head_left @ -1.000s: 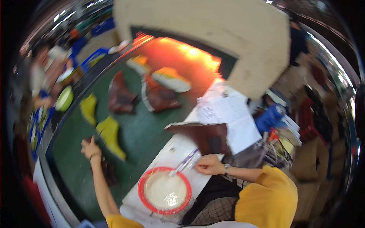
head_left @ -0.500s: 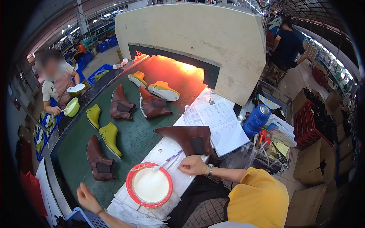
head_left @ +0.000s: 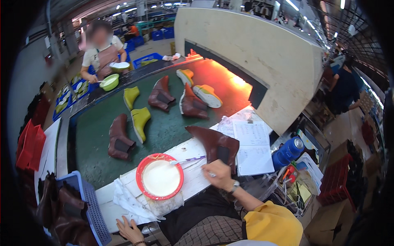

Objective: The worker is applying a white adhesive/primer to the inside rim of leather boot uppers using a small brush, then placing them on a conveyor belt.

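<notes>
My left hand [head_left: 130,230] is at the near left, fingers spread, between a blue basket [head_left: 84,197] and the white board [head_left: 107,211]. Brown boots [head_left: 65,217] fill the basket. My right hand [head_left: 219,175] is curled beside a brown ankle boot [head_left: 214,143] lying on the board. What its fingers hold, if anything, I cannot make out; a small pale spot shows at them. Between my hands stands a red-rimmed bowl [head_left: 180,186] of white liquid. A brush [head_left: 188,160] with a purple handle rests across its rim. A white cloth [head_left: 131,201] lies left of the bowl.
Brown boots [head_left: 121,137] and yellow-green shoe pieces [head_left: 140,123] lie on the green conveyor [head_left: 98,164], which runs into a glowing machine [head_left: 250,45]. An open notebook [head_left: 252,149] and blue flask [head_left: 289,151] are at right. Across the belt, a person [head_left: 102,55] handles a white-soled shoe.
The view has swung left, bringing the basket of boots into sight. My left hand has come down toward the board's near edge. My right hand stays near the boot, more tightly curled.
</notes>
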